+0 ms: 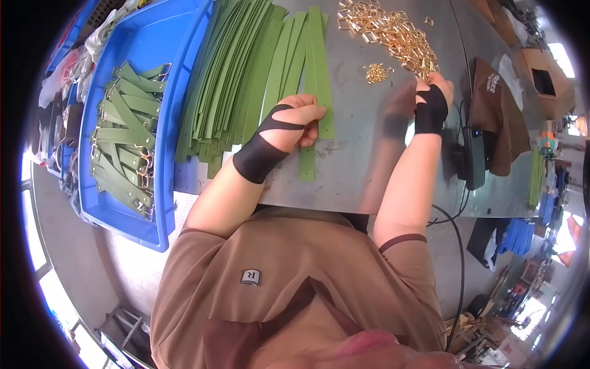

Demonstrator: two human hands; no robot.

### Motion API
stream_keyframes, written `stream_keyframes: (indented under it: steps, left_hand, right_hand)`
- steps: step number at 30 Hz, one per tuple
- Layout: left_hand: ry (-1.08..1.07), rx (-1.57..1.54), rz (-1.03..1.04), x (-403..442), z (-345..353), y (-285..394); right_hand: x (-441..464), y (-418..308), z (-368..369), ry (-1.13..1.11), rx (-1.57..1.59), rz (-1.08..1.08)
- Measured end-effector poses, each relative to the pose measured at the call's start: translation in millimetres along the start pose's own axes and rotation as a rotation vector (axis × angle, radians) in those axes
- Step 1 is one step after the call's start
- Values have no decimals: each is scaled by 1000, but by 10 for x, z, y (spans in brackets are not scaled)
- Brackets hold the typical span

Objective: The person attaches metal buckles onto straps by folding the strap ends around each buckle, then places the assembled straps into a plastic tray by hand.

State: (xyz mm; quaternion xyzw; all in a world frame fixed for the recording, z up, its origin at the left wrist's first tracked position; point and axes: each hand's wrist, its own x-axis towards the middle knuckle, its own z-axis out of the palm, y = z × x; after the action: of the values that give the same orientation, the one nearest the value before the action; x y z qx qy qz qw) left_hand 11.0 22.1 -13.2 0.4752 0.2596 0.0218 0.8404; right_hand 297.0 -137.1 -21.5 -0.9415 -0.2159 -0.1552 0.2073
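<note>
My left hand (pixel 294 123), in a black wrist wrap, is closed with thumb and fingers pinched at a green strap (pixel 318 67). A second green strap's end (pixel 307 163) shows below that hand. My right hand (pixel 435 95), wrapped the same way, reaches the near end of a pile of gold rectangular rings (pixel 393 34). Its fingers are drawn together at the rings; what lies between the fingertips is hidden. Small gold rivets (pixel 376 74) lie in a little heap between the two hands.
Long green straps (pixel 230 67) lie stacked left of my left hand. A blue tray (pixel 163 203) at the far left holds straps fitted with gold hardware (pixel 126 135). On the right are a black device (pixel 473 157) with a cable and a brown cloth bag (pixel 501 117), on the metal table (pixel 362 135).
</note>
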Motion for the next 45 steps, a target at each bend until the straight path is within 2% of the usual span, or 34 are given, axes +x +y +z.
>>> stream_keyframes:
  steps: [6,8,12,14,17,19,21,23,25,27,33,35,37,39,41,43,45]
  left_hand:
    - [-9,10,-9,-24,59,40]
    - [-20,11,-16,-31,67,61]
    - [4,29,21,17,69,30]
    - [-28,-6,27,16,73,28]
    - [20,-20,100,-9,98,58]
    - [41,-4,113,4,68,62]
    - [69,-1,121,22,56,48]
    - [60,-15,110,59,15,-6]
    - [-48,-163,57,51,33,3]
    - [-67,-173,47,57,30,-5]
    - [-9,-169,64,36,9,39]
    - [-45,-178,56,40,-6,23]
    - [-37,-163,47,24,16,28]
    - [-25,-149,40,33,24,29]
    - [-10,-151,42,44,16,-1]
    - [-8,-160,36,33,17,7]
    - [-10,-167,32,29,16,23]
  right_hand:
    - [188,176,194,-47,-68,24]
    - [114,142,187,58,26,1]
    - [21,44,-37,110,103,-68]
    - [-148,-138,-201,-132,969,98]
    - [-612,-479,-562,-552,1421,294]
    - [-920,-567,-658,-775,1581,306]
    - [-1145,-596,-719,-896,1516,314]
    - [-1293,-631,-743,-928,1470,293]
    - [-1367,-631,-717,-941,1439,277]
    - [-1415,-652,-666,-973,1472,295]
    - [-1464,-739,-845,-886,1403,294]
    - [-1491,-755,-875,-752,1409,171]
    - [-1504,-760,-829,-764,1421,145]
    - [-1529,-751,-757,-749,1445,4]
    - [-1540,-754,-742,-763,1480,35]
    - [-1551,-729,-689,-659,1319,-17]
    - [-1544,-752,-690,-666,1337,-16]
